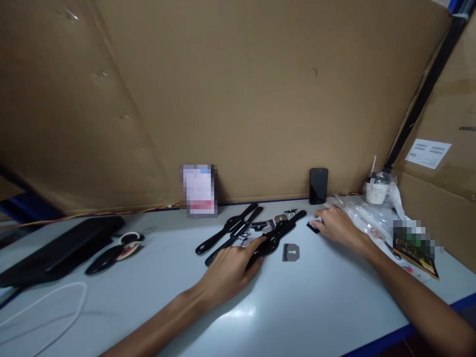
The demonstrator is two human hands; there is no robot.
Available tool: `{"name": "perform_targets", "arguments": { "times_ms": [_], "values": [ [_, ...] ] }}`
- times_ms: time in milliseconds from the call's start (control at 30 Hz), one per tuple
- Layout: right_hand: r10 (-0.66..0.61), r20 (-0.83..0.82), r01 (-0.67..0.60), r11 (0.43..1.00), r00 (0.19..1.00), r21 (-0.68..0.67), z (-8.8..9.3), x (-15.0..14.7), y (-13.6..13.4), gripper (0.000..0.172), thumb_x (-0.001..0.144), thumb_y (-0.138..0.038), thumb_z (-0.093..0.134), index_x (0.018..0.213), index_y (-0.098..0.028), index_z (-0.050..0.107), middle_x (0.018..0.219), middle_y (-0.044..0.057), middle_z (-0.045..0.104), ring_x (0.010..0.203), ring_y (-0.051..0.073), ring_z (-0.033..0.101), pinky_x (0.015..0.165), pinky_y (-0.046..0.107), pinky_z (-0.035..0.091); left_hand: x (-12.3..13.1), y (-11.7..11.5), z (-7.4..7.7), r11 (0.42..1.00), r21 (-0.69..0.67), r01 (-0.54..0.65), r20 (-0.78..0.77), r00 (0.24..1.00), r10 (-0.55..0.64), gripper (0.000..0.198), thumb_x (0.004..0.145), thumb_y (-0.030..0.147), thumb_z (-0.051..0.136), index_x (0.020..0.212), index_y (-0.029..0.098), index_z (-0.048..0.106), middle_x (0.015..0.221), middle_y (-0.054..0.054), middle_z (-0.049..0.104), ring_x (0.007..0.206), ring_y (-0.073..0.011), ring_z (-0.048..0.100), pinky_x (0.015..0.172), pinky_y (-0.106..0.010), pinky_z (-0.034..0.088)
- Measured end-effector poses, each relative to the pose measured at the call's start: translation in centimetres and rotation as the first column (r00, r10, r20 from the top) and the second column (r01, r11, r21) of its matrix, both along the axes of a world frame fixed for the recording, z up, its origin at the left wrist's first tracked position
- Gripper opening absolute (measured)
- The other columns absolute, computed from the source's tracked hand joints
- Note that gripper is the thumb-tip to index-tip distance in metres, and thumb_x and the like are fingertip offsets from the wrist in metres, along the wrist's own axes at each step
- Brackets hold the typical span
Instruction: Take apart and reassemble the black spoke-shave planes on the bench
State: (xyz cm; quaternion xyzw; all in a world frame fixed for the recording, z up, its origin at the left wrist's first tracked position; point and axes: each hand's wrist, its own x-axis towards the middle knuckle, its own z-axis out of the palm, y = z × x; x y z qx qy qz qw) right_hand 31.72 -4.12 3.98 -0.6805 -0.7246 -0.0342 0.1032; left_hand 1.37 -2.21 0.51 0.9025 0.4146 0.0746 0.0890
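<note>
My left hand [232, 270] is wrapped round the near handle of a black spokeshave [273, 241], its forefinger stretched along the body. Just left of it lie another black spokeshave [219, 239] and a similar black long-handled tool body [230, 243], side by side. A slotted grey blade [292, 252] rests on the table to the right of the held spokeshave. Between the tools are loose small metal parts [260, 226], partly hidden. Over to the right, my right hand [332, 223] has its fingers curled down, pinching a small black flat part [313, 227] at the table surface.
A phone [319, 186] leans on the cardboard wall [238, 99]. Clear plastic bags [362, 213], a lidded cup [377, 188] and a black packet [414, 248] are at right. A black case [63, 250], a round dark object [104, 260] and a white cable [84, 297] lie left.
</note>
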Motion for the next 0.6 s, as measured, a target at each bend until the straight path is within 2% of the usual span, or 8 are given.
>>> {"name": "perform_targets", "arguments": {
  "times_ms": [100, 233, 367, 467, 600],
  "values": [
    [0.071, -0.027, -0.071, 0.997, 0.997, -0.025, -0.9, -0.8, -0.1, 0.01, 0.094, -0.02, 0.066, 0.094, -0.016, 0.075, 0.097, 0.013, 0.076, 0.088, 0.026, 0.07, 0.072, 0.031, 0.043, -0.1, 0.0, -0.1, 1.0, 0.002, 0.003, 0.008, 1.0, -0.003, 0.05, 0.099, 0.03, 0.039, 0.146, 0.016, 0.05, 0.083, -0.01, 0.077, 0.075, -0.029, 0.073, 0.069, -0.038, 0.05],
    [0.153, -0.142, -0.156, 0.988, 0.978, -0.007, -1.5, -1.9, -0.2, 0.018, 0.09, -0.013, 0.068, 0.106, -0.021, 0.074, 0.098, 0.006, 0.077, 0.089, 0.022, 0.069, 0.074, 0.029, 0.044, -0.1, 0.1, -0.1, 1.0, 0.005, 0.015, 0.03, 0.999, -0.015, 0.051, 0.098, 0.03, 0.04, 0.146, 0.015, 0.051, 0.083, -0.01, 0.076, 0.075, -0.0293, 0.073, 0.068, -0.038, 0.051],
    [0.25, -0.296, -0.248, 0.968, 0.922, 0.044, -2.0, -2.3, -0.1, 0.018, 0.093, -0.009, 0.063, 0.091, -0.02, 0.077, 0.093, 0.005, 0.076, 0.083, 0.019, 0.067, 0.075, 0.03, 0.046, 0.0, 0.0, 0.0, 1.0, -0.01, 0.008, 0.013, 1.0, -0.008, 0.052, 0.098, 0.03, 0.039, 0.146, 0.015, 0.051, 0.081, -0.01, 0.076, 0.075, -0.0308, 0.073, 0.068, -0.039, 0.05],
    [0.272, -0.268, -0.253, 0.962, 0.924, 0.103, -2.3, -2.4, -0.2, 0.018, 0.093, -0.01, 0.063, 0.091, -0.02, 0.078, 0.099, 0.006, 0.074, 0.089, 0.02, 0.067, 0.079, 0.031, 0.047, 0.0, 0.0, 0.0, 1.0, -0.004, 0.01, 0.007, 1.0, -0.01, 0.052, 0.098, 0.03, 0.039, 0.146, 0.014, 0.051, 0.08, -0.01, 0.075, 0.075, -0.0315, 0.073, 0.068, -0.039, 0.05],
    [0.216, -0.198, -0.196, 0.974, 0.956, 0.117, -2.2, -2.9, -0.3, 0.019, 0.089, -0.005, 0.065, 0.099, -0.017, 0.076, 0.098, 0.007, 0.072, 0.088, 0.021, 0.065, 0.078, 0.033, 0.046, 0.1, 0.0, 0.0, 1.0, -0.006, 0.007, 0.0, 1.0, -0.007, 0.052, 0.098, 0.03, 0.039, 0.146, 0.015, 0.05, 0.083, -0.01, 0.076, 0.076, -0.0304, 0.073, 0.069, -0.039, 0.05]
  ]
}}
